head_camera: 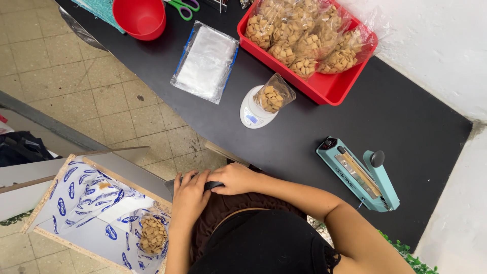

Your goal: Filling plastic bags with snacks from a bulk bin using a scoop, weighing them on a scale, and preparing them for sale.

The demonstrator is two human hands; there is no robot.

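Both hands meet at the near edge of the black table [304, 147], above my lap. My left hand [190, 197] and my right hand [237, 178] are closed on a small dark object [213, 185]. A grey end [171, 184] shows left of my left hand; what it is cannot be told. Further back, a small clear bag of tan cereal squares [271, 95] stands open on a white digital scale [250, 115]. Below left, a cardboard box [61, 177] holds a large blue-printed plastic bag [91, 195] with loose cereal squares [153, 235].
A red tray [332, 87] at the back holds several filled bags. A stack of empty clear bags [205, 61], a red bowl [140, 18] and green scissors [181, 7] lie back left. A teal heat sealer [357, 173] sits at right. White wall beyond.
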